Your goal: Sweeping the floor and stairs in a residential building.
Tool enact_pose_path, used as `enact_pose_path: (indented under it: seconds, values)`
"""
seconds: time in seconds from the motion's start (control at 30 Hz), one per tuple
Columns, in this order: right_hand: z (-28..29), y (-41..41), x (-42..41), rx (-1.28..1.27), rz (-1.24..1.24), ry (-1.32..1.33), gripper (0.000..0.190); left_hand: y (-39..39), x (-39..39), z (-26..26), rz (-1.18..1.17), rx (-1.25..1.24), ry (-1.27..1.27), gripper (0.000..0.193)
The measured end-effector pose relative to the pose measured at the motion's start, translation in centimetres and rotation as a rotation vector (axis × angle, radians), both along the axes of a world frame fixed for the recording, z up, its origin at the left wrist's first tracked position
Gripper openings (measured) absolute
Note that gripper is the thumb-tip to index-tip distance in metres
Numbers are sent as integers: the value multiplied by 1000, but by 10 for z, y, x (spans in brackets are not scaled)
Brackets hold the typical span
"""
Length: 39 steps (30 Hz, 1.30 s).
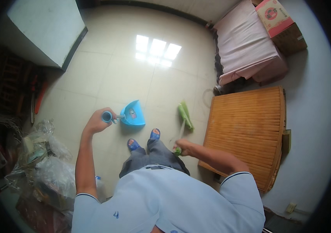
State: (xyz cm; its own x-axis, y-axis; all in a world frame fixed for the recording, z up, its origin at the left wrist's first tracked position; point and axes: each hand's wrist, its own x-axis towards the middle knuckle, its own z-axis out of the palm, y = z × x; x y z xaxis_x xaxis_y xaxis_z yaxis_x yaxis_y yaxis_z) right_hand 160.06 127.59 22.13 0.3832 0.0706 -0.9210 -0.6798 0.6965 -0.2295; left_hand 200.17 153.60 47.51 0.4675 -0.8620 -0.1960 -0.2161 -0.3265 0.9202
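Note:
My left hand [99, 121] is closed around the handle of a blue plastic dustpan [136, 115], whose pan hangs over or rests on the tiled floor in front of my feet; I cannot tell which. Something small and flat lies in the pan. In my right hand [183, 147] is the handle of a broom [186, 115] with a pale stick and a green head. The broom head is at floor level to the right of the dustpan, apart from it, and is slightly blurred.
A slatted bamboo bed or table [244, 131] stands at my right. Beyond it are a cloth-covered piece of furniture [244, 38] and a cardboard box [289, 38]. Plastic bags [54, 171] are piled at my left, with a saw [33, 99] farther up. A white block [46, 32] juts in at the upper left.

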Motion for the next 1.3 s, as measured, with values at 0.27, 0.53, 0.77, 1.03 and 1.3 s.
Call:
enact_pose_path:
  seconds: [0.27, 0.53, 0.77, 1.03, 1.3]
  values:
    - [177, 49, 57, 83, 466, -47, 20, -22, 13, 2, -38, -9, -36, 16]
    - [300, -20, 43, 257, 11, 78, 24, 6, 21, -4, 23, 11, 15, 17]
    - [266, -25, -9, -291, 358, 58, 22, 43, 11, -4, 66, -53, -34, 13]
    - [154, 21, 9, -326, 758, -150, 32, 71, -1, -6, 115, -74, -4, 12]
    - [253, 54, 40, -322, 964, 0, 32, 78, -2, -13, 119, -89, 11, 12]
